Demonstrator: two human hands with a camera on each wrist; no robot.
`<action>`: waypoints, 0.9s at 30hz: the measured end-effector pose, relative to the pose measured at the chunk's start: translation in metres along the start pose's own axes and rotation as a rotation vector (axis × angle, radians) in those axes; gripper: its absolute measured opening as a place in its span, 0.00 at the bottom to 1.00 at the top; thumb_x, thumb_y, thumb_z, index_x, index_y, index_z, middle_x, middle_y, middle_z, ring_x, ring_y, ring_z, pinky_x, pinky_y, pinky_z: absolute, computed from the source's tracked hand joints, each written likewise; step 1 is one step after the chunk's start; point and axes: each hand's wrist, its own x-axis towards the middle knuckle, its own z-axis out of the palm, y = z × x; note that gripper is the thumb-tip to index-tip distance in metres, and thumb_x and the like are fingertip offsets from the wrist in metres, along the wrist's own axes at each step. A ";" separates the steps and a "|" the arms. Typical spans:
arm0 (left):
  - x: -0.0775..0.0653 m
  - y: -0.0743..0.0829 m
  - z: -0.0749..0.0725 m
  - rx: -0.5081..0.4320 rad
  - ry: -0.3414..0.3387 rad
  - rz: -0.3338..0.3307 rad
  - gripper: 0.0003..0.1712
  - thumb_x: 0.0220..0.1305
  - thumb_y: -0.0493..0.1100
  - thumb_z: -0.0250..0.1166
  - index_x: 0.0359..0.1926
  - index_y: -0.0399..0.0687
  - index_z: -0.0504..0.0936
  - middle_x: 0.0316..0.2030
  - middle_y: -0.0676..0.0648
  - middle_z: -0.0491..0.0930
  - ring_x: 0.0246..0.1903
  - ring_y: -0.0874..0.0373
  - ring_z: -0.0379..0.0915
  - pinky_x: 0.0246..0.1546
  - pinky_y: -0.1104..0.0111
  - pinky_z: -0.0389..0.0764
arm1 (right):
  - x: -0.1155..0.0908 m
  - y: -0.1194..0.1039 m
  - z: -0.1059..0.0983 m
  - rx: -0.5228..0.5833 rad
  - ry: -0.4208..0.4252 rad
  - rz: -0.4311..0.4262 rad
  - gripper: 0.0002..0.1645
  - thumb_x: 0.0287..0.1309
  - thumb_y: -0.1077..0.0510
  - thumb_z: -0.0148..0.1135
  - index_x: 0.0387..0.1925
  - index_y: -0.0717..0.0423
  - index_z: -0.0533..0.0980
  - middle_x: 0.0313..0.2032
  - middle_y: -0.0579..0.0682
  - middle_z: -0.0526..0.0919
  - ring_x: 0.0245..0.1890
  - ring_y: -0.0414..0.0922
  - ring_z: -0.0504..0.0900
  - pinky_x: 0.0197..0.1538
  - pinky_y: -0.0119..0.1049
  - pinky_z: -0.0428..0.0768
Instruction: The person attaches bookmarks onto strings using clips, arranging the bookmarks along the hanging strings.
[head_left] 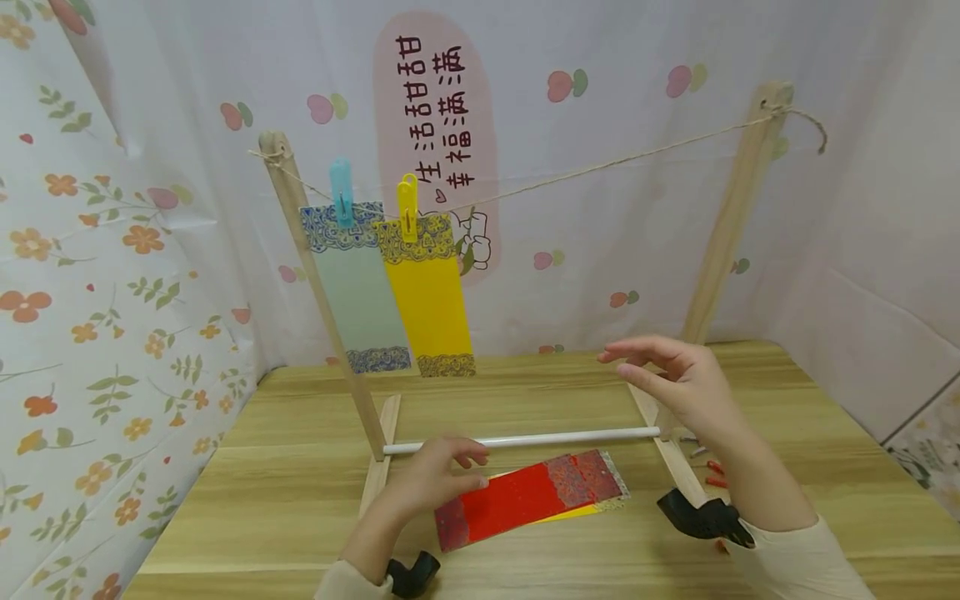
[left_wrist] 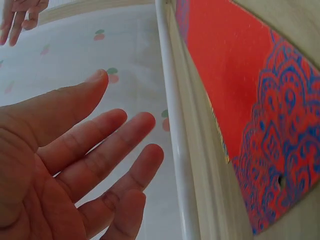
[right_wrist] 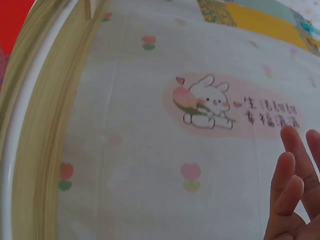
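The left hand point(head_left: 438, 477) is relaxed, its fingers loosely bent and the thumb apart from them; it has hold of nothing and hangs near the left end of a red card point(head_left: 517, 500). The right hand point(head_left: 678, 375) is raised in front of the right post point(head_left: 735, 208), fingers gently bent, thumb well parted, likewise holding nothing.

The red card lies slantwise on the counter point(head_left: 247, 500), with patterned bands at both ends; a lower yellow card point(head_left: 573, 513) peeks out from under it. Just beyond them a white rod point(head_left: 562, 438) joins the feet of the right post and the left post point(head_left: 366, 417). Small red pieces point(head_left: 716, 481) lie by the right forearm.

Higher up, twine point(head_left: 600, 168) runs between the posts, sagging toward the left. From it hang a pale green card point(head_left: 356, 300), held by a blue clip point(head_left: 341, 187), and a yellow card point(head_left: 431, 308), held by a yellow clip point(head_left: 408, 208); their edges overlap. Behind hangs a printed cloth point(head_left: 585, 242) with fruit-like motifs.
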 end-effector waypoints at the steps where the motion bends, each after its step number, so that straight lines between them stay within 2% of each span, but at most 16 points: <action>1: 0.001 0.001 0.001 -0.004 -0.007 -0.007 0.21 0.62 0.41 0.70 0.54 0.37 0.82 0.47 0.40 0.85 0.47 0.45 0.79 0.45 0.58 0.80 | -0.004 0.002 -0.004 -0.006 0.004 0.000 0.15 0.64 0.68 0.61 0.52 0.63 0.80 0.45 0.38 0.88 0.48 0.35 0.83 0.46 0.26 0.81; 5: 0.004 0.005 0.006 -0.003 -0.036 -0.058 0.21 0.61 0.40 0.70 0.54 0.39 0.83 0.50 0.42 0.84 0.48 0.45 0.79 0.46 0.57 0.81 | -0.017 0.009 -0.019 -0.021 0.029 0.019 0.15 0.64 0.70 0.60 0.52 0.65 0.79 0.45 0.38 0.88 0.48 0.34 0.83 0.45 0.24 0.79; 10: 0.007 0.007 0.011 0.036 -0.070 -0.110 0.21 0.58 0.41 0.73 0.53 0.43 0.84 0.50 0.45 0.85 0.45 0.50 0.80 0.41 0.65 0.81 | -0.032 0.020 -0.039 0.024 0.047 0.037 0.17 0.64 0.73 0.58 0.54 0.67 0.78 0.48 0.39 0.88 0.51 0.32 0.82 0.50 0.20 0.78; 15: 0.011 0.006 0.013 0.063 -0.061 -0.116 0.19 0.56 0.40 0.74 0.50 0.42 0.85 0.48 0.45 0.85 0.41 0.53 0.78 0.36 0.69 0.78 | -0.039 0.033 -0.060 0.029 0.082 0.060 0.17 0.65 0.73 0.57 0.54 0.70 0.77 0.48 0.37 0.87 0.52 0.31 0.81 0.52 0.18 0.75; 20: 0.016 0.007 0.018 0.127 -0.070 -0.129 0.20 0.55 0.41 0.75 0.50 0.44 0.85 0.46 0.48 0.84 0.40 0.55 0.78 0.38 0.68 0.77 | -0.050 0.048 -0.079 0.032 0.101 0.116 0.17 0.67 0.72 0.55 0.56 0.70 0.75 0.48 0.37 0.87 0.51 0.31 0.81 0.52 0.16 0.74; 24: 0.019 0.009 0.024 0.178 -0.069 -0.134 0.21 0.53 0.42 0.76 0.49 0.43 0.86 0.44 0.49 0.84 0.39 0.56 0.78 0.39 0.68 0.77 | -0.061 0.064 -0.092 0.066 0.097 0.173 0.19 0.68 0.71 0.54 0.58 0.67 0.75 0.49 0.36 0.86 0.51 0.29 0.81 0.50 0.15 0.73; 27: 0.020 0.010 0.026 0.217 -0.067 -0.125 0.22 0.52 0.42 0.77 0.49 0.43 0.86 0.42 0.49 0.83 0.38 0.57 0.76 0.40 0.68 0.77 | -0.067 0.076 -0.101 0.017 0.073 0.217 0.20 0.69 0.70 0.53 0.60 0.62 0.75 0.49 0.32 0.86 0.50 0.26 0.80 0.48 0.14 0.73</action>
